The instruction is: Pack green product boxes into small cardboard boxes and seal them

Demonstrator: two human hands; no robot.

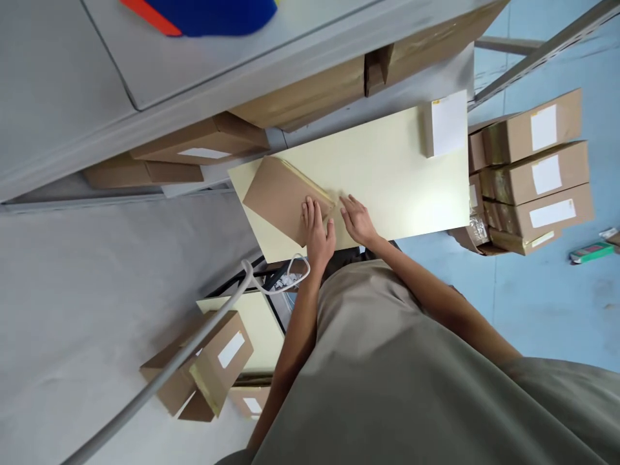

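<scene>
A brown cardboard box [281,197] lies at a slant on the left part of a pale yellow table [382,174]. Shiny tape runs along its far edge. My left hand [317,229] rests flat on the near right corner of the box, fingers stretched out and not wrapped around it. Just right of that corner, my right hand [357,218] is held over the table with its fingers extended and nothing visible in them. Whether its fingertips touch the table or the end of the tape, I cannot tell.
A white box [446,124] stands at the table's far right corner. Labelled cartons [537,174] are stacked on the blue floor at right. More cartons [310,93] sit beneath the grey shelf beyond the table. A grey pole [169,381] and opened cartons [217,358] are at lower left.
</scene>
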